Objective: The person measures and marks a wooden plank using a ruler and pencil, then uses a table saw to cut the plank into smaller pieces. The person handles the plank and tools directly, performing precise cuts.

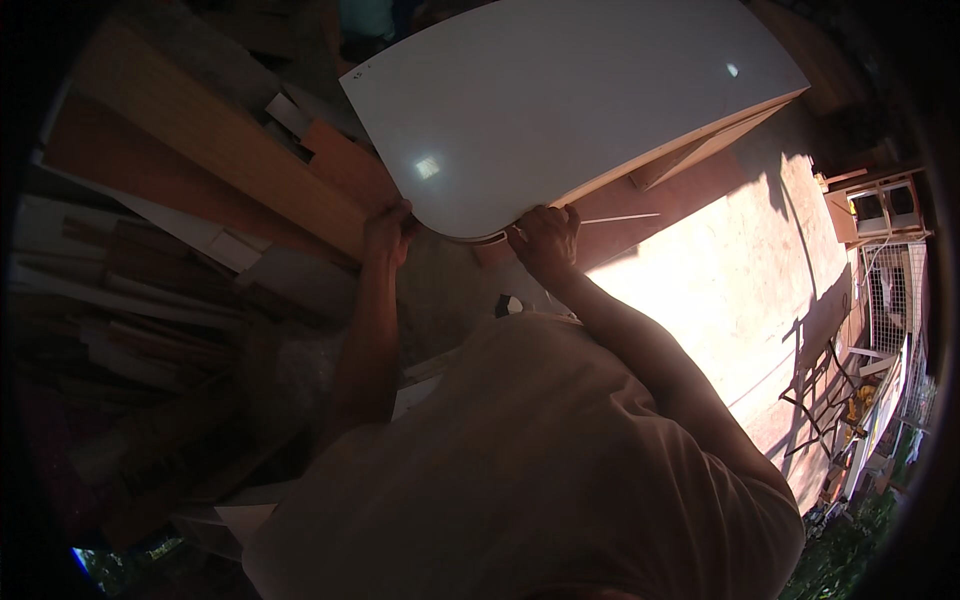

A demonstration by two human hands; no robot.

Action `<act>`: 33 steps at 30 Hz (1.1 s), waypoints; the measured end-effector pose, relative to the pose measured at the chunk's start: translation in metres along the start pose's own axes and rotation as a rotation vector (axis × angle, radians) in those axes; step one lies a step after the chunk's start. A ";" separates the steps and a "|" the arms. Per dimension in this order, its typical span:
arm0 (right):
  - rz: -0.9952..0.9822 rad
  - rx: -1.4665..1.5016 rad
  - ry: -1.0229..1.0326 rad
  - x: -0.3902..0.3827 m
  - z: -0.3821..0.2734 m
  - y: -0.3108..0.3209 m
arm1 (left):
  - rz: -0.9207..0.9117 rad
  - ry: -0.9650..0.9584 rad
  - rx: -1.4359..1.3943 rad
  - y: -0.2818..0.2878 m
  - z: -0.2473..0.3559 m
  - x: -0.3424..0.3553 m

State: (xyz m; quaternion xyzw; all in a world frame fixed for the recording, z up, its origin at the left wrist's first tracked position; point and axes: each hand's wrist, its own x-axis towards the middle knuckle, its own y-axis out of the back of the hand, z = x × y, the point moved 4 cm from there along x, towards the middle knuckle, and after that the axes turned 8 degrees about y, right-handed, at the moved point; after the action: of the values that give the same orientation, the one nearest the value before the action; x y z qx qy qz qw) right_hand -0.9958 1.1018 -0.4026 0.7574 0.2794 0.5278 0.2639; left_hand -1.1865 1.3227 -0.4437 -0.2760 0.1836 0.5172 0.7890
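A large glossy white board (590, 110) with rounded near corners and a wooden underside lies in front of me. My left hand (388, 232) is closed at the board's left rim, beside the curved corner; part of its fingers is hidden in shade. At the right of that curve, my right hand (545, 240) has its fingers bent and pressed together on a thin pale strip. One length of the strip (625, 217) sticks out to the right past the hand, while another part follows the rounded edge between both hands.
Long wooden planks (210, 140) lie at the left, above a heap of offcuts (150, 330). Sunlit concrete floor (700, 320) stretches to the right. Farther right are a bent metal frame (815, 400), a wire mesh panel (885, 290) and a wooden cabinet frame (880, 210).
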 end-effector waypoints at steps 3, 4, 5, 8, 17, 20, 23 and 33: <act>-0.086 0.027 -0.084 -0.002 -0.001 -0.002 | -0.003 0.005 0.002 0.002 0.000 0.001; -0.084 0.027 -0.085 -0.002 -0.001 -0.002 | -0.005 0.012 0.009 0.001 0.000 0.001; -0.082 0.029 -0.087 -0.002 -0.001 -0.001 | 0.000 0.014 0.015 0.000 0.000 0.001; -0.068 0.015 -0.081 -0.002 -0.002 -0.001 | 0.017 0.020 0.031 0.001 0.000 0.002; -0.074 0.001 -0.102 0.002 -0.001 -0.004 | 0.101 -0.034 -0.078 0.024 -0.010 -0.028; -0.113 -0.007 -0.136 -0.001 0.001 -0.007 | 0.036 -0.068 -0.014 0.034 -0.024 -0.072; -0.134 -0.011 -0.146 -0.002 0.000 -0.009 | -0.005 -0.170 0.482 0.065 -0.057 -0.114; -0.163 -0.006 -0.196 0.000 0.002 -0.012 | -0.228 0.026 1.313 -0.040 -0.038 -0.212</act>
State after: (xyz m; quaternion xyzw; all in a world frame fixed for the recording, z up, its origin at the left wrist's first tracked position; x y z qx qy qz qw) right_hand -0.9960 1.1099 -0.4113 0.7794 0.3114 0.4287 0.3345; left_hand -1.2345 1.1345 -0.3414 0.2378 0.4394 0.2081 0.8409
